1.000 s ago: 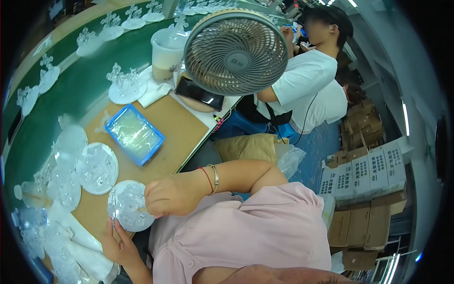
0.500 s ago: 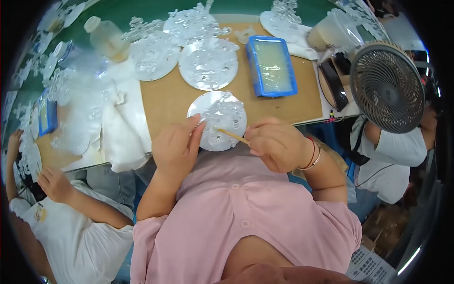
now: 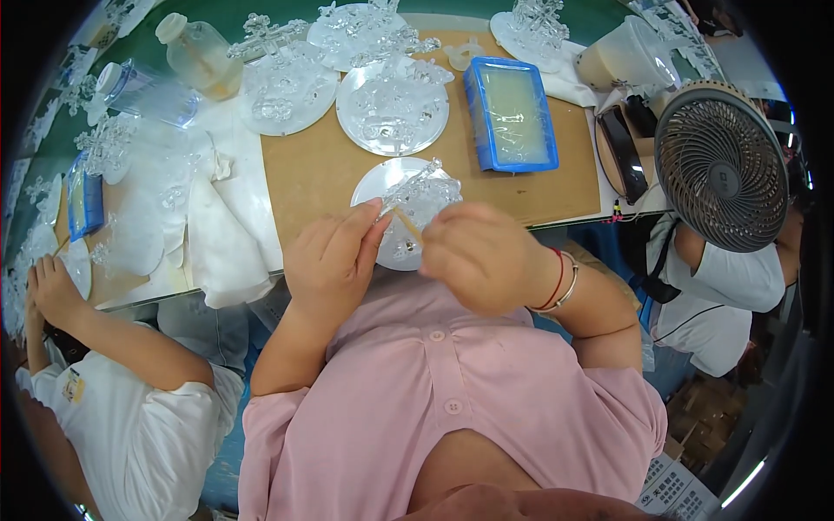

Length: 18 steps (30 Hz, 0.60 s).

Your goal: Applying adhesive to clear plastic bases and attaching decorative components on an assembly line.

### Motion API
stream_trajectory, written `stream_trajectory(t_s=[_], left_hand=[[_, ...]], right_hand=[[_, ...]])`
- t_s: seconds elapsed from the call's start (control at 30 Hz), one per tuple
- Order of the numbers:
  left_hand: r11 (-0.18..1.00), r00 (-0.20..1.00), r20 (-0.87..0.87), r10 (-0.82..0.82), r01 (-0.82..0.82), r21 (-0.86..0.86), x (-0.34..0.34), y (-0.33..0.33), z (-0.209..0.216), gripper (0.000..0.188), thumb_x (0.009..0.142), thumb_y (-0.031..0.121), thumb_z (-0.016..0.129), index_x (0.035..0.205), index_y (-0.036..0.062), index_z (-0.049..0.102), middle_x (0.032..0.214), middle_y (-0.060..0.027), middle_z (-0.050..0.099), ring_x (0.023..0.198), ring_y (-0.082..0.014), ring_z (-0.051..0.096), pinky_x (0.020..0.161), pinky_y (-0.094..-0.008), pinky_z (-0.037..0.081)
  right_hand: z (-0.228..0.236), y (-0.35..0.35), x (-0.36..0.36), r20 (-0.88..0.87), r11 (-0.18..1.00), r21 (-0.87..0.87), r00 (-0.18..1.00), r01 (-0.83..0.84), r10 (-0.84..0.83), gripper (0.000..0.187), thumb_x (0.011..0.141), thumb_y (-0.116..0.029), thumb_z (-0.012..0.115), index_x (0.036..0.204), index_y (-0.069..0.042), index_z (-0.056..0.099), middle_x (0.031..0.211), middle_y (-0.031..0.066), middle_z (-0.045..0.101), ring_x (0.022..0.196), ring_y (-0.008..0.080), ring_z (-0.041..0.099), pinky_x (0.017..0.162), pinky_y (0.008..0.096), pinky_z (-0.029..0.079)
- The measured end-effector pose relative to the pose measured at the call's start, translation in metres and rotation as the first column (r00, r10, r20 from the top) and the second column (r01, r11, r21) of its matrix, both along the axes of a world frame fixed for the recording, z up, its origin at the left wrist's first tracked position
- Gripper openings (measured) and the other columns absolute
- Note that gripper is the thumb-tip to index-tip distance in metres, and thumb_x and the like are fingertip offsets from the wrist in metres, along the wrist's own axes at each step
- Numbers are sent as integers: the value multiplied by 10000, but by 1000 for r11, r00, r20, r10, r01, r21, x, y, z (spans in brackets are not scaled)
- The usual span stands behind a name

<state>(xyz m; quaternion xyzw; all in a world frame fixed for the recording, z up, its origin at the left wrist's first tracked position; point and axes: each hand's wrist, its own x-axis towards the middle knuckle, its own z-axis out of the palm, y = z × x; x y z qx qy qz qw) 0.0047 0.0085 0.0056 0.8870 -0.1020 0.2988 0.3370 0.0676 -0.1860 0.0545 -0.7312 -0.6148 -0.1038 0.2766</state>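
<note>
A round white plate (image 3: 369, 182) lies in front of me with clear plastic pieces (image 3: 423, 193) on it. At its left edge my left hand (image 3: 333, 253) is closed, thumb and forefinger pinching part of a clear plastic piece. My right hand (image 3: 486, 256) is closed around a thin wooden stick (image 3: 407, 225), its tip pointing up and left at the piece near my left fingertips. Motion blurs the right fingers a little. Whether the stick's tip touches the plastic, I cannot tell.
Beyond the plate are more white discs (image 3: 360, 141) piled with clear parts, and a blue tray (image 3: 553, 156) with pale contents. A white cloth (image 3: 221, 252) hangs over the edge at left. A fan (image 3: 721, 165) stands right. A co-worker's hand (image 3: 56, 291) works at far left.
My right hand has moved slightly left, and the stick is now steeper, its tip nearer my left fingertips. The plastic piece at my left fingers is raised and tilted. The co-worker's hand has shifted left.
</note>
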Motion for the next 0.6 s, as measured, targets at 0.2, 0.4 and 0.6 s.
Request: stream_trajectory(t_s=[0.2,0.4,0.6], left_hand=[[996,999,35,-3,0,93,3,-2,-1,257,735,53,745,975,37,654,825,-60,679,634,-198,602,558,-304,455],[995,1000,20,15,-17,100,3,-4,0,268,725,36,746,975,28,650,825,-64,679,657,-199,619,573,-294,460],[996,999,-40,7,-3,91,3,-5,5,261,718,15,747,961,25,651,814,-70,676,668,-208,630,580,-293,468]], right_hand=[[2,-8,7,-207,953,51,937,299,-282,136,812,-14,638,919,-20,555,796,111,598,653,292,585,580,354,469],[5,-21,8,-247,949,37,923,313,-294,112,831,5,610,925,-10,550,778,122,592,620,296,576,540,345,455],[4,-39,4,-267,964,37,932,265,-246,124,821,30,596,929,1,544,778,121,592,613,294,577,538,343,467]])
